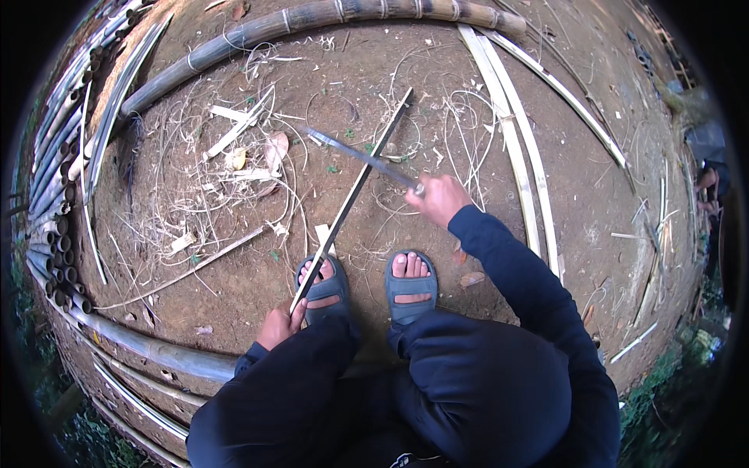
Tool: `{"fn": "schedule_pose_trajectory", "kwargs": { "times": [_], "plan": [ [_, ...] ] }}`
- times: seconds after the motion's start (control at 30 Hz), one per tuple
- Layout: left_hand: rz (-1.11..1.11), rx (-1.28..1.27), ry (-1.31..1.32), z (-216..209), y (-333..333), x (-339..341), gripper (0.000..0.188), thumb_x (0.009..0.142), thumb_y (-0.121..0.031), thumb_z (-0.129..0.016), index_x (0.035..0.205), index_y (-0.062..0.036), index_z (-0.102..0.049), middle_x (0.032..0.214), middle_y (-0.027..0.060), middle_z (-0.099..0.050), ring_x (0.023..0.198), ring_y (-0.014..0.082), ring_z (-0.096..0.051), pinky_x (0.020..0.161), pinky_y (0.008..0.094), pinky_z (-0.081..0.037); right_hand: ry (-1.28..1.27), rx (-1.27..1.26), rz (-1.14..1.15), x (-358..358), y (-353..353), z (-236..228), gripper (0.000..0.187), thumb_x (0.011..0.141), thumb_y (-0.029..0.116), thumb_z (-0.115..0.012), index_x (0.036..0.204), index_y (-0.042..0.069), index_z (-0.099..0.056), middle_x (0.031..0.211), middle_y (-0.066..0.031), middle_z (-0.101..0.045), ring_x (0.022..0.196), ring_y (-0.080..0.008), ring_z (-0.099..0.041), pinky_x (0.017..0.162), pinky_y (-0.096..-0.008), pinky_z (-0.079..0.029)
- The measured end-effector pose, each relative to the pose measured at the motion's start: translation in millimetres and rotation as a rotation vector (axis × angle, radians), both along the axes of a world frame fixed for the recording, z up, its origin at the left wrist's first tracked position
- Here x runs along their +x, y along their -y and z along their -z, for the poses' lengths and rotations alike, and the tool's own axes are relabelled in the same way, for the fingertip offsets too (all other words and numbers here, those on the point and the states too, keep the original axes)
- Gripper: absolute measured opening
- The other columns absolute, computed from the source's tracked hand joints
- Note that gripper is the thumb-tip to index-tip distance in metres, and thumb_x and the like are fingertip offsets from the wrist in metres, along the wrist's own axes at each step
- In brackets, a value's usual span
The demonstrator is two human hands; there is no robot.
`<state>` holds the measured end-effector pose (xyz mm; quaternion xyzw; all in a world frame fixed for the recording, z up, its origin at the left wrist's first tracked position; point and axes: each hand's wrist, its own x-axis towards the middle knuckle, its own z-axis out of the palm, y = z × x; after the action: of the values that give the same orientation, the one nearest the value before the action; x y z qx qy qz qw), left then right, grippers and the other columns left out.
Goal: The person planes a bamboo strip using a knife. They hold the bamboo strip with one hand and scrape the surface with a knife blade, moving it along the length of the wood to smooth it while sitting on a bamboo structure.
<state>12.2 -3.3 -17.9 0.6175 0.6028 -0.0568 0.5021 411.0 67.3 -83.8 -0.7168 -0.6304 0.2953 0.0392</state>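
My right hand (pixel 439 200) is closed round the handle of a long-bladed knife (pixel 359 154), whose blade points to the far left. The blade crosses a narrow bamboo strip (pixel 355 191); whether the two touch I cannot tell. The near end of this strip is gripped in my left hand (pixel 282 324), beside my left knee. From there the strip slants up and away to the right, passing over my left sandal (pixel 324 290). Thin curled shavings (pixel 234 187) lie on the ground left of the strip.
A thick bamboo pole (pixel 312 23) spans the far side. Long split bamboo strips (pixel 511 132) lie to the right. Cut bamboo poles (pixel 58 203) are stacked at the left, with another pole (pixel 172 351) near my left side. My right sandal (pixel 411 290) stands on brown soil.
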Motion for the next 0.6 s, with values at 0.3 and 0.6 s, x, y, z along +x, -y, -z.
{"fn": "schedule_pose_trajectory", "kwargs": {
  "times": [0.3,0.6],
  "plan": [
    [0.005,0.003,0.074,5.6,5.3,-7.3,0.041,0.103,-0.036,-0.052,0.089,0.0019,-0.060,0.064,0.0217,-0.055,0.057,0.0345,-0.056,0.058,0.0448,-0.044,0.089,0.061,0.168,47.6,-13.7,4.0,0.040,0.090,0.038,-0.063,0.090,-0.001,-0.072,0.065,-0.0195,-0.067,0.060,-0.0318,-0.069,0.064,-0.0450,-0.059],
    [-0.143,-0.214,0.154,2.9,9.5,-5.4,0.046,0.104,-0.036,-0.051,0.074,-0.0024,-0.057,0.061,0.0031,-0.051,0.059,0.0119,-0.045,0.057,0.0327,-0.041,-0.055,0.055,-0.442,-46.2,36.3,-22.2,0.045,0.095,0.045,-0.055,0.099,0.001,-0.065,0.060,-0.0132,-0.063,0.050,-0.0276,-0.065,0.050,-0.0418,-0.057]
  ]
}}
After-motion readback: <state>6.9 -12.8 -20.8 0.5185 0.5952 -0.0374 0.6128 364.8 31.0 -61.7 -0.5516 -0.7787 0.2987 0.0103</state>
